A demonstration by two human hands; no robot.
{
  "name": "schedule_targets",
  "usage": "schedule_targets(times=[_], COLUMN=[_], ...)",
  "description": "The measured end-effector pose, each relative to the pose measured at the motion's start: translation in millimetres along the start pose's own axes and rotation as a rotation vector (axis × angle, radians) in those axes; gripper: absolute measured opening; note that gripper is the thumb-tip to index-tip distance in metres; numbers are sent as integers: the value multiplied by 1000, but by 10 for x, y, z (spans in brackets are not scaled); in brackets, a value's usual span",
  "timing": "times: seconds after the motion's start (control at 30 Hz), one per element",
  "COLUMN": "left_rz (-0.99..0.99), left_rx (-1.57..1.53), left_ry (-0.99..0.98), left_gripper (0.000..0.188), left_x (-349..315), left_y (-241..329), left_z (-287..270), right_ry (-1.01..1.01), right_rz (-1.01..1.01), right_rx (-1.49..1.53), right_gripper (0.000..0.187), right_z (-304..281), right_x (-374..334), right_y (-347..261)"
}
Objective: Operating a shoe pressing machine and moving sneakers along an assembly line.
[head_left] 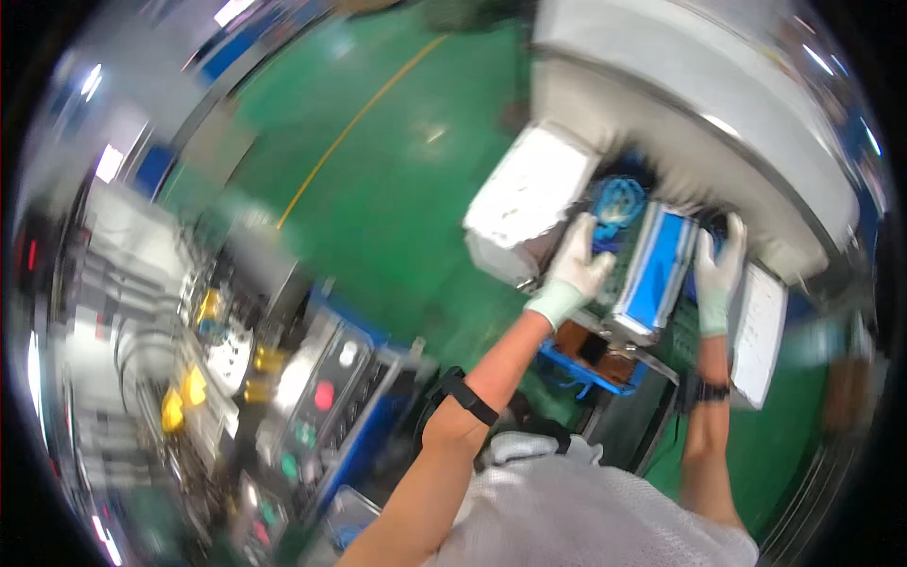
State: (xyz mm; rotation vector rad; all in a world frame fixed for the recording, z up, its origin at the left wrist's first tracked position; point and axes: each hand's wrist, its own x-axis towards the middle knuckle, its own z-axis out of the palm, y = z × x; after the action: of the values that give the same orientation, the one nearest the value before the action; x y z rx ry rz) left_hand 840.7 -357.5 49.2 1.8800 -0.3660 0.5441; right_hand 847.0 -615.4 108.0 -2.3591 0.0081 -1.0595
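My left hand (578, 268), in a white glove, reaches in beside a tangled blue bundle (620, 202). Its thumb stands apart from the fingers, and no held thing shows in it. On the other side of a long block with a bright blue top (658, 268), my right hand (720, 272) wears a matching glove. Thumb and fingers are spread there too, with something dark and blue just beyond the gap. Blur hides whether either hand touches these things.
White-topped boxes flank the hands, one on the left (537, 185) and one on the right (761, 331). A blue tray with a brown inside (605, 357) sits nearer me. Beyond curves a large pale machine housing (699, 94). At left stands a control panel with coloured buttons (326, 402).
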Motion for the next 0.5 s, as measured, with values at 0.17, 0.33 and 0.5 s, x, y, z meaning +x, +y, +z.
schedule_targets(times=[0.17,0.33,0.5], left_rz=[-627,-991,-802], left_rx=[125,1142,144], left_ry=[-191,77,2287], left_gripper=[45,25,18], left_x=[-2332,-5713,-8733], left_y=[-354,126,2539], left_z=[-1488,-2713,-2325], right_ry=[-1082,-1958,-2248], right_rz=[103,-598,-911], right_rx=[808,361,272], right_gripper=[53,62,61], right_z=[707,1536,1595], right_x=[-1405,-3019,-4280], right_y=[-1569,-1990,-2562])
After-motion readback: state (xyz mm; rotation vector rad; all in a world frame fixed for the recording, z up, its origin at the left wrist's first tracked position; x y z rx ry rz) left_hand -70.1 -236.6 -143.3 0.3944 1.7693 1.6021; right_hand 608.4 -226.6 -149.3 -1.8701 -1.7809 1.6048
